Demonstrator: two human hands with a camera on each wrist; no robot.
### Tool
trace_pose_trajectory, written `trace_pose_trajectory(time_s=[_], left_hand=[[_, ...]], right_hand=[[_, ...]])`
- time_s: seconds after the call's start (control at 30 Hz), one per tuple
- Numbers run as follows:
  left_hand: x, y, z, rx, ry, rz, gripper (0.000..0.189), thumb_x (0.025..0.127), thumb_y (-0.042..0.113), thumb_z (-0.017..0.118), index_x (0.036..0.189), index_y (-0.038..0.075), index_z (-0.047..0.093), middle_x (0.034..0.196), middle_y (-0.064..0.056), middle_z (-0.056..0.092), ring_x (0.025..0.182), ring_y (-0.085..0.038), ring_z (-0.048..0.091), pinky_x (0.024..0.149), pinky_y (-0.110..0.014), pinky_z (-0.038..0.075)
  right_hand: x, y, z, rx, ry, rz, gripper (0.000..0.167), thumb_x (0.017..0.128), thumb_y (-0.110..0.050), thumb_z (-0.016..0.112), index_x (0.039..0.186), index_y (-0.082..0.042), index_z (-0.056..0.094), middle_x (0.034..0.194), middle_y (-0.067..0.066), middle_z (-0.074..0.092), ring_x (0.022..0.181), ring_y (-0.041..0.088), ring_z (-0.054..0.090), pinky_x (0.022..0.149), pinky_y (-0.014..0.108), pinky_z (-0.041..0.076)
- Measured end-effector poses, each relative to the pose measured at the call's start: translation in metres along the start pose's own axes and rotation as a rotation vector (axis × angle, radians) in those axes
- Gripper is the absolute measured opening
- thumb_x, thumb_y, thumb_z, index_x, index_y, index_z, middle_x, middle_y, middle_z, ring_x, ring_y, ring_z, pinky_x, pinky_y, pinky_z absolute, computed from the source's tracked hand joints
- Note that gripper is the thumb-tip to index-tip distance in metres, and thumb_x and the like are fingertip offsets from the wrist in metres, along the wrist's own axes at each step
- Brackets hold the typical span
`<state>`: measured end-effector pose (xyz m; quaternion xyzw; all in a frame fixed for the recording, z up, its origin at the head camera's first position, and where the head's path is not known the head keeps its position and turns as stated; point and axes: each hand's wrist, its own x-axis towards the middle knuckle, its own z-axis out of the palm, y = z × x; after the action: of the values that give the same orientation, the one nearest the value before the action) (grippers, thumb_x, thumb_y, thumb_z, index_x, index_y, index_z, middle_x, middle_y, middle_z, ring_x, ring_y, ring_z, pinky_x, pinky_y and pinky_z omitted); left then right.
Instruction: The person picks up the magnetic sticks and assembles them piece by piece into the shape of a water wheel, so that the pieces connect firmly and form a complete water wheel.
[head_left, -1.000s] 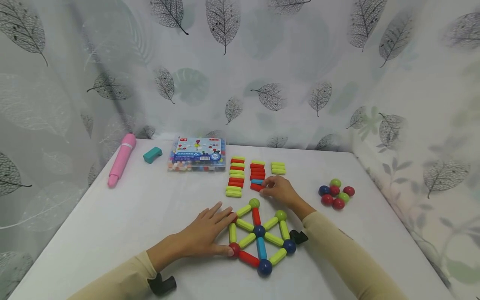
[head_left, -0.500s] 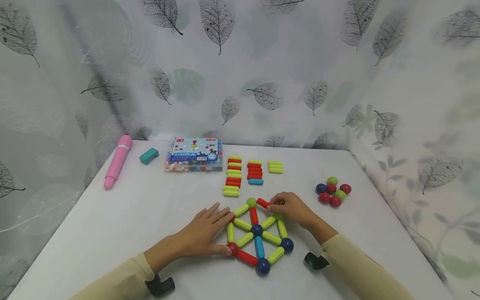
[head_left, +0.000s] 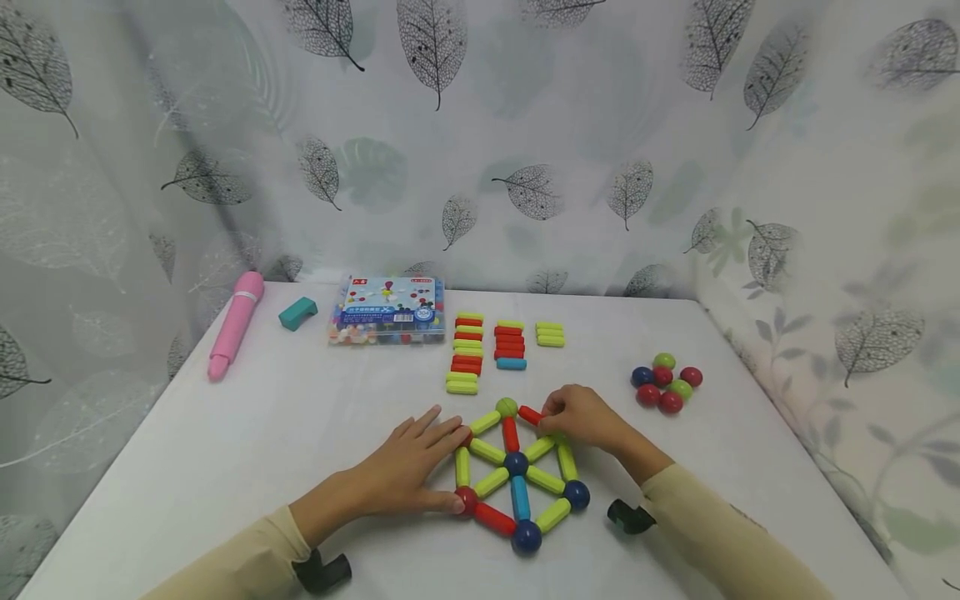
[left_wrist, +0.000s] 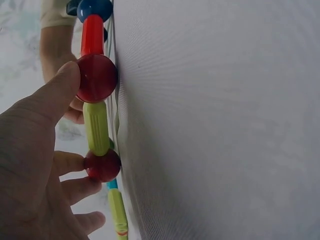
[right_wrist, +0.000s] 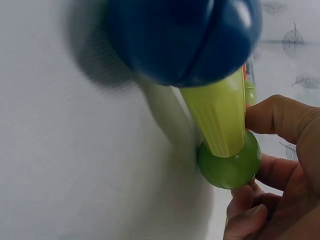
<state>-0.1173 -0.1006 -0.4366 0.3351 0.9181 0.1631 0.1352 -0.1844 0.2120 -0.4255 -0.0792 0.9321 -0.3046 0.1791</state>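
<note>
A wheel-shaped frame of toy building rods and balls lies on the table, with a blue hub ball (head_left: 516, 463) and yellow-green, red and blue spokes. My left hand (head_left: 405, 467) rests at its left side, fingers spread; in the left wrist view the thumb touches one red ball (left_wrist: 97, 78) and fingertips touch another red ball (left_wrist: 103, 166). Between finger and thumb, my right hand (head_left: 588, 417) pinches a red rod (head_left: 529, 415), one end close to the top green ball (head_left: 507, 407). That hand partly covers the other green ball (right_wrist: 229, 162), which the right wrist view shows beneath its fingers.
Beyond the frame lie columns of loose rods (head_left: 511, 342). Several loose balls (head_left: 670, 395) cluster at the right. Further back are a clear box of parts (head_left: 387, 311), a teal block (head_left: 298, 313) and a pink stick-like object (head_left: 237, 325).
My right hand has taken the red rod from the bottom of the middle column and brought it toward me, between the two green balls. My left hand has stayed in place.
</note>
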Motion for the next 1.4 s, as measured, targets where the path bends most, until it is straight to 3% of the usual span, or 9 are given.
trace_pose_trajectory(time_s=[0.17,0.5,0.67,1.2,1.4], left_hand=[[-0.001,0.001,-0.001,-0.007,-0.001,0.000,0.098,0.084,0.074,0.063,0.162,0.024,0.031,0.168,0.000,0.029,0.157,-0.034,0.011,0.121,-0.066,0.020],[-0.002,-0.001,-0.001,-0.012,0.007,0.002,0.098,0.084,0.074,0.063,0.162,0.024,0.031,0.167,-0.001,0.030,0.157,-0.034,0.012,0.120,-0.066,0.020],[-0.003,-0.002,-0.001,-0.020,0.006,-0.003,0.098,0.084,0.075,0.062,0.162,0.024,0.031,0.168,-0.001,0.029,0.157,-0.035,0.012,0.120,-0.067,0.020],[0.000,-0.001,0.000,-0.014,0.003,-0.001,0.099,0.083,0.075,0.064,0.162,0.026,0.029,0.168,0.000,0.028,0.158,-0.034,0.010,0.121,-0.066,0.019],[0.000,-0.001,0.000,-0.020,0.000,-0.002,0.099,0.084,0.074,0.064,0.162,0.026,0.029,0.168,0.001,0.027,0.158,-0.033,0.010,0.121,-0.066,0.018]], right_hand=[[0.002,-0.002,0.000,-0.027,-0.015,0.006,0.016,0.084,-0.026,0.081,0.086,-0.013,0.071,0.083,0.001,0.063,0.081,0.018,0.056,0.071,0.029,0.051],[-0.003,0.009,-0.002,0.060,0.018,-0.041,0.012,0.090,-0.024,0.074,0.094,-0.014,0.073,0.089,0.001,0.064,0.086,0.019,0.056,0.071,0.030,0.049],[-0.002,0.007,0.000,0.045,-0.014,-0.063,0.022,0.090,-0.032,0.075,0.104,-0.014,0.076,0.097,0.000,0.064,0.092,0.019,0.055,0.074,0.031,0.051],[-0.001,0.003,0.006,0.041,0.026,-0.017,0.020,0.086,-0.031,0.080,0.095,-0.014,0.074,0.096,0.001,0.063,0.089,0.019,0.057,0.072,0.029,0.053],[-0.003,0.005,0.004,0.053,0.044,-0.015,0.023,0.088,-0.033,0.077,0.102,-0.015,0.075,0.094,0.002,0.063,0.088,0.020,0.056,0.070,0.030,0.052]])
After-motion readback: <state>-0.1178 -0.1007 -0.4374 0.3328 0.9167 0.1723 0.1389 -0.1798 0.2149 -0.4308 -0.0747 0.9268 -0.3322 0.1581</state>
